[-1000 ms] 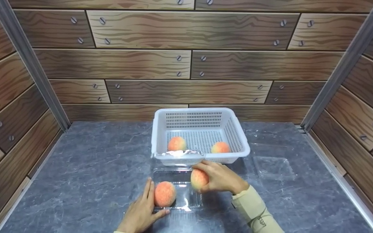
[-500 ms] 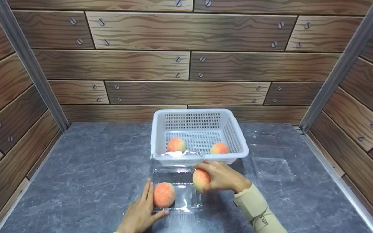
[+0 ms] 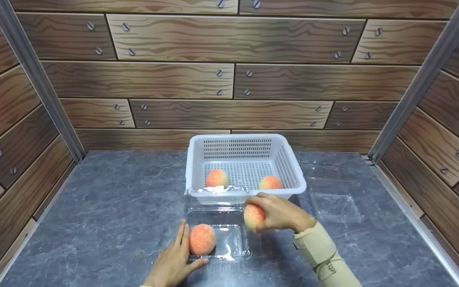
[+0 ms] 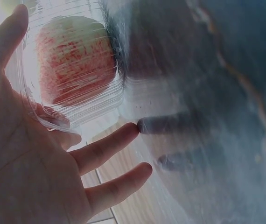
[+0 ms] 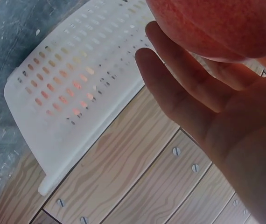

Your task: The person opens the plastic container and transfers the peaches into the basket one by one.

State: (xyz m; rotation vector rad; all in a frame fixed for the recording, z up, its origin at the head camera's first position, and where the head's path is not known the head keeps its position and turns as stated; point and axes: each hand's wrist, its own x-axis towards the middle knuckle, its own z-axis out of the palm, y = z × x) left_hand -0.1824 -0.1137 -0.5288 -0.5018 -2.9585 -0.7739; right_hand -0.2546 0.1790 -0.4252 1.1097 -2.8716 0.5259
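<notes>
A clear plastic clamshell box [image 3: 231, 241] lies on the table with its lid [image 3: 218, 190] raised at the back, overlapping the basket's front rim. One peach [image 3: 202, 240] sits in its left part, seen through the ribbed wall in the left wrist view. My left hand [image 3: 170, 258] rests along the box's left side, fingers extended and thumb at the front corner. Fingers and thumb of my right hand [image 3: 281, 213] grip a second peach [image 3: 254, 217] near the box's right rim. The right wrist view shows this peach's red underside above the fingers.
Behind the box stands a white slotted basket [image 3: 300, 175], with one peach [image 3: 216, 178] at its left and another peach [image 3: 270, 182] at its right. Another clear plastic box [image 3: 336, 205] lies to the right. Wood-patterned panels [image 3: 233, 79] enclose the table.
My right hand has moved right and slightly toward the basket, carrying its peach from over the box to its right edge. The left hand and the peach beside it stay in place.
</notes>
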